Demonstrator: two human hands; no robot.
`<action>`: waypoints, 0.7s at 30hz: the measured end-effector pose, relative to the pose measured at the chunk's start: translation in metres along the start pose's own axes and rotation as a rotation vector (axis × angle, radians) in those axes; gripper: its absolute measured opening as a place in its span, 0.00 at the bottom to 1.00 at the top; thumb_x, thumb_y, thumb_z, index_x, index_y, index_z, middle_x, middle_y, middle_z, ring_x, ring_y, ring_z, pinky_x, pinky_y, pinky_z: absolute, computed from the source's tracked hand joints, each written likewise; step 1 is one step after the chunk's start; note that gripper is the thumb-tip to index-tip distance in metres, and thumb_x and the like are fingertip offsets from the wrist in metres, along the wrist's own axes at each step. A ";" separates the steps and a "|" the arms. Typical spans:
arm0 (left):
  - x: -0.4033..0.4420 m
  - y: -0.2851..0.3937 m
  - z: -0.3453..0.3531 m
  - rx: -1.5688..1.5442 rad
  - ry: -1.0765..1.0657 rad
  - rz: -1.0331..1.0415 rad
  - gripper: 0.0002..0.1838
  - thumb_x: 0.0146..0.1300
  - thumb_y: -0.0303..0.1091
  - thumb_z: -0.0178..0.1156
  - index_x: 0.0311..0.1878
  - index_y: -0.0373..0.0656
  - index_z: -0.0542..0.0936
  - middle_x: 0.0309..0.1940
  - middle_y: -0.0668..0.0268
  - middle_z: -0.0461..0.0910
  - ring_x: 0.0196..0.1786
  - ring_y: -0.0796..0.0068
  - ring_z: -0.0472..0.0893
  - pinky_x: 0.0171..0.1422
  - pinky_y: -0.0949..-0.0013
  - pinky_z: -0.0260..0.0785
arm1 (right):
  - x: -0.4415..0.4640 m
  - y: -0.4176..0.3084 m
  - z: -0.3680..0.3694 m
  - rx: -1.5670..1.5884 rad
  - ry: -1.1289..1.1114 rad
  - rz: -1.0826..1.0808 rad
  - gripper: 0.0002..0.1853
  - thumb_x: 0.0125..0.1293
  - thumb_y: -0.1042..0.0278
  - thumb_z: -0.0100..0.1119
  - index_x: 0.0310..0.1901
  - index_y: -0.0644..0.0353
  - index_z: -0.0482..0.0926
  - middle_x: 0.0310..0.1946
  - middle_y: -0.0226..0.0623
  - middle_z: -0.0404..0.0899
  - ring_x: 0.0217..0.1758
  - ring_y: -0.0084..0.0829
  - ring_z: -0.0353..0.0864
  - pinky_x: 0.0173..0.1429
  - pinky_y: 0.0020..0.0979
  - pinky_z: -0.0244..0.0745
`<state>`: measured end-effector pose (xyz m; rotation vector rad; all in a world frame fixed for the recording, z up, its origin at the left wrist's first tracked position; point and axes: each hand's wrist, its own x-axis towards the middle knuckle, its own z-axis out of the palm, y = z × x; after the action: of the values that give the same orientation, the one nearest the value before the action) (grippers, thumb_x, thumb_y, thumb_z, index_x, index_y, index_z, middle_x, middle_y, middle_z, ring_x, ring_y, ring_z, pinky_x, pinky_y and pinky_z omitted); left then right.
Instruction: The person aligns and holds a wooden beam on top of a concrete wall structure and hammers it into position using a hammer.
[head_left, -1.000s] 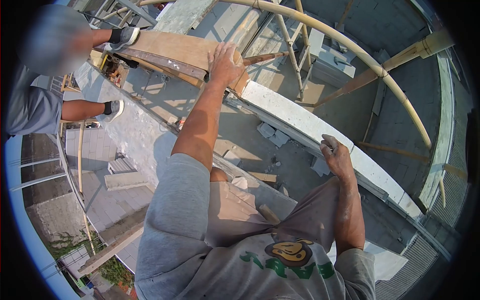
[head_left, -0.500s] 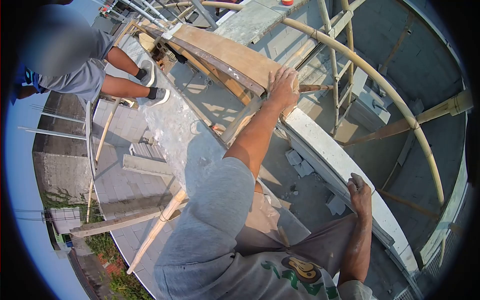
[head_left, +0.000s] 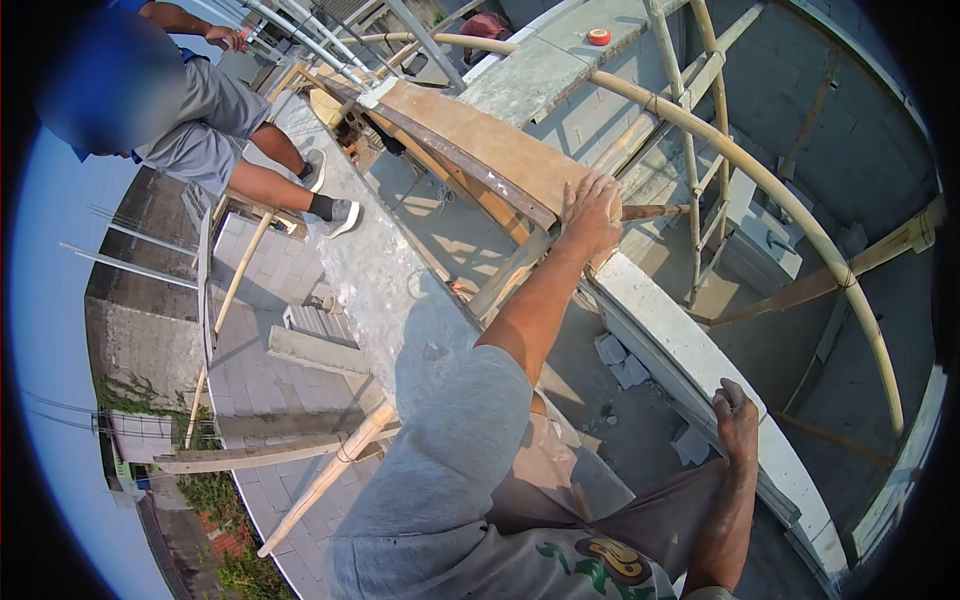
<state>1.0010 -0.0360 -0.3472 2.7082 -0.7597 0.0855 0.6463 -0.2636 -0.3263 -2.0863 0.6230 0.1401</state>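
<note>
Fingers (head_left: pixel 598 190) draped over board (head_left: pixel 490 130), left arm (head_left: pixel 541 304) outstretched

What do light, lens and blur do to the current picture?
Head view: hard sunlight, with a rounded shadow on the grey walkway; head view: apparent wide-angle distortion, the bamboo pole looking bowed and the corners black; head view: a smeared patch over the co-worker's head, while the left hand and right hand look fairly sharp.

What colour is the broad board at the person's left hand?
The board is light brown; it shows best in the head view, by the left hand.
</note>
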 end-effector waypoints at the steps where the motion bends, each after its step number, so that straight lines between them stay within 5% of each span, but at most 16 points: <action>1: -0.001 0.000 0.000 -0.003 0.003 0.000 0.38 0.52 0.44 0.71 0.68 0.55 0.69 0.72 0.71 0.63 0.79 0.67 0.52 0.81 0.41 0.37 | 0.000 -0.002 -0.001 0.008 0.003 0.005 0.21 0.66 0.68 0.57 0.58 0.70 0.76 0.47 0.55 0.84 0.52 0.44 0.85 0.58 0.37 0.76; 16: -0.001 -0.001 0.002 -0.036 0.024 0.011 0.36 0.53 0.42 0.68 0.67 0.54 0.69 0.71 0.69 0.64 0.79 0.68 0.53 0.81 0.39 0.37 | -0.001 -0.006 -0.003 -0.001 -0.025 0.001 0.21 0.66 0.69 0.57 0.58 0.71 0.76 0.47 0.56 0.84 0.53 0.44 0.85 0.58 0.37 0.76; 21: -0.001 0.000 0.002 -0.072 0.055 0.017 0.39 0.46 0.37 0.70 0.66 0.49 0.71 0.70 0.69 0.65 0.78 0.66 0.53 0.81 0.41 0.37 | -0.001 -0.005 -0.004 -0.012 -0.018 -0.009 0.21 0.65 0.68 0.57 0.58 0.71 0.76 0.47 0.57 0.84 0.52 0.45 0.85 0.58 0.37 0.76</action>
<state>1.0007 -0.0360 -0.3490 2.6204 -0.7552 0.1339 0.6474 -0.2639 -0.3201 -2.0974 0.6028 0.1575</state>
